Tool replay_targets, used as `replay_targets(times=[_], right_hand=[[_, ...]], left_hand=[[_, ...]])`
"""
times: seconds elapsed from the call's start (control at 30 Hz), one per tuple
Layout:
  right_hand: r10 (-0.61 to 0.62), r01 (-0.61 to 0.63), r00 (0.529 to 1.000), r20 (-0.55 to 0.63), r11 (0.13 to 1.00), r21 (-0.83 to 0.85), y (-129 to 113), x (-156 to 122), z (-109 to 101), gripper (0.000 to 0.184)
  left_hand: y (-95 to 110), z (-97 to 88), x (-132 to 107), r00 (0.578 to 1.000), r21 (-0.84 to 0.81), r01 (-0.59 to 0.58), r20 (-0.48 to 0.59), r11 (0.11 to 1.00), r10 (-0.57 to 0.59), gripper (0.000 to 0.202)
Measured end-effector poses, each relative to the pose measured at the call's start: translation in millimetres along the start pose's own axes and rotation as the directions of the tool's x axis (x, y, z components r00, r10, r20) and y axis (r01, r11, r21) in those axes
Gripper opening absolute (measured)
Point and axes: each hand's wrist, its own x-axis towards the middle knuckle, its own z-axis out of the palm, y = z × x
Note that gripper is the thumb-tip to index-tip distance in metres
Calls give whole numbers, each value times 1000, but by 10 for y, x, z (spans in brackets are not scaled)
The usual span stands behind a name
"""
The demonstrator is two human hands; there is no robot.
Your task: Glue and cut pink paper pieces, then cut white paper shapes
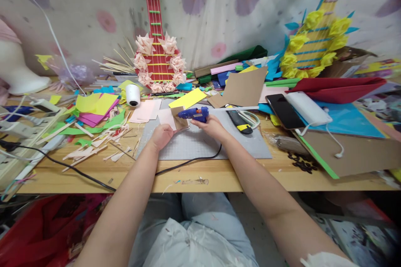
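My right hand [210, 126] is wrapped around a blue hot glue gun [194, 114], its nozzle pointing left. That nozzle meets or nearly meets a small folded piece of brown cardboard [179, 122]; I cannot tell if they touch. With closed fingers, my left hand [163, 136] grips the cardboard by its lower left side. A pale pink sheet [166, 117] lies just behind the left hand. Both hands are over a grey cutting mat [200, 146]. From the glue gun a black cord [191, 160] runs left across the table.
Yellow-and-black-handled scissors [242, 125] lie on the mat's right part. Paper scraps [90, 150] cover the left side near a power strip [28, 144]. A phone [283, 110] and a white power bank [308, 108] lie right. Paper-flowered guitar shapes [155, 62] stand at the back.
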Motion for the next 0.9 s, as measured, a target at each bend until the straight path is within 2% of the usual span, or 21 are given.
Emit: replay_targets(times=[0.17, 0.43, 0.7, 0.9], right_hand=[[-32, 32, 998, -54, 999, 1, -27, 39, 26, 45], [-47, 49, 994, -99, 999, 17, -34, 79, 41, 44], [-44, 40, 989, -145, 999, -29, 14, 102, -3, 45], [-35, 30, 987, -156, 999, -34, 95, 120, -62, 45]], left_hand=[[0, -17, 5, 999, 33, 21, 40, 999, -23, 46], [-23, -46, 23, 1000, 67, 24, -19, 997, -23, 35], [-8, -22, 9, 1000, 21, 24, 6, 999, -24, 42], [-8, -50, 12, 1000, 36, 24, -3, 999, -24, 34]])
